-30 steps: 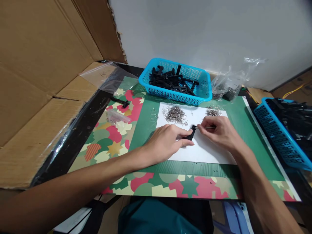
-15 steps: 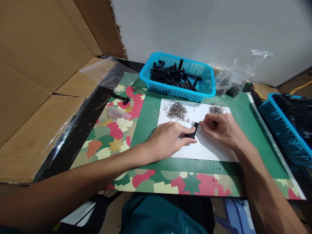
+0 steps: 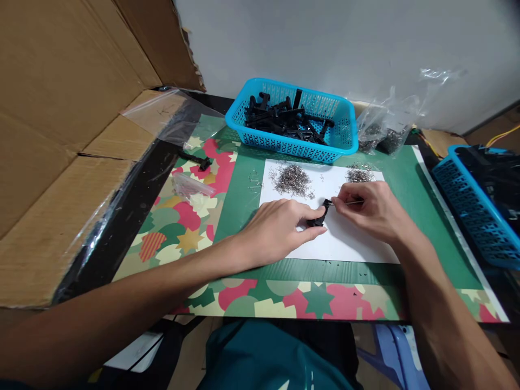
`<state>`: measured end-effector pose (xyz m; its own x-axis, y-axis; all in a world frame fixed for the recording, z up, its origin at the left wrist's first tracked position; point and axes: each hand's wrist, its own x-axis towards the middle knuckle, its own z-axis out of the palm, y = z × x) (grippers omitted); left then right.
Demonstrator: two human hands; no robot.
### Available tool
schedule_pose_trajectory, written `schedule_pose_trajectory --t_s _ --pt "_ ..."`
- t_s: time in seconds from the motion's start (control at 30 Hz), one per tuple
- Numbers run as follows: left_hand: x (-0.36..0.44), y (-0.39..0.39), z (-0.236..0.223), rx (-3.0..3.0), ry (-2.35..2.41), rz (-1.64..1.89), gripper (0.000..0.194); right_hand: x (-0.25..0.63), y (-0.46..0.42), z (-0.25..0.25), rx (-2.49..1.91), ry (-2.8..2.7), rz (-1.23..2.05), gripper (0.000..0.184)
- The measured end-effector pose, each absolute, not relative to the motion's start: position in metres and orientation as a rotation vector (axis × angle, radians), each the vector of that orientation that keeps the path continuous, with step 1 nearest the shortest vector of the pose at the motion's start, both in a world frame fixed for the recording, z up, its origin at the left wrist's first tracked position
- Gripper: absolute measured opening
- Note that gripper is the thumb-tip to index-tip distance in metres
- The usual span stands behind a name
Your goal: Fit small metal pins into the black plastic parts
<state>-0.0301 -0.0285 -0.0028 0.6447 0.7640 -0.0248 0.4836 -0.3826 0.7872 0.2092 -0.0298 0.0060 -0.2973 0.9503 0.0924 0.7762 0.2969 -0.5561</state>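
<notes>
Between thumb and fingers, my left hand (image 3: 280,227) grips a small black plastic part (image 3: 319,221) over a white sheet of paper (image 3: 341,248). My right hand (image 3: 368,208) is closed on a thin metal rod (image 3: 354,202), whose kind I cannot make out. The fingertips of that hand are right beside the upper end of the black part. Whether the rod's tip touches the part is too small to tell. Behind the hands lie a larger heap of tiny metal pieces (image 3: 293,180) and a smaller heap (image 3: 359,174).
A blue basket (image 3: 292,145) of black parts stands at the back; another blue basket (image 3: 467,200) is at right. Clear bags of metal pieces (image 3: 385,135) lean by the wall. A loose black part (image 3: 197,159) and a small plastic bag (image 3: 190,186) lie left. Cardboard (image 3: 60,206) borders the left side.
The whole view has shifted slightly, so things sit a little higher in the picture. Both hands keep the same hold.
</notes>
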Motion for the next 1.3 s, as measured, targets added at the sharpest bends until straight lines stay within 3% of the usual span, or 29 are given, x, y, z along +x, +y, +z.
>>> schedule_pose_trajectory --t_s 0.9,1.07,1.3 --pt "-0.025 -0.030 -0.004 2.131 1.002 0.485 0.039 0.200 -0.028 0.003 -1.552 -2.260 0.316 0.025" --pt "-0.029 -0.031 -0.003 2.142 1.017 0.456 0.042 0.208 -0.030 0.006 -1.440 -2.130 0.440 0.029" --pt "-0.030 -0.030 -0.004 2.097 1.048 0.491 0.041 0.213 -0.029 0.012 -1.374 -1.806 0.322 0.039"
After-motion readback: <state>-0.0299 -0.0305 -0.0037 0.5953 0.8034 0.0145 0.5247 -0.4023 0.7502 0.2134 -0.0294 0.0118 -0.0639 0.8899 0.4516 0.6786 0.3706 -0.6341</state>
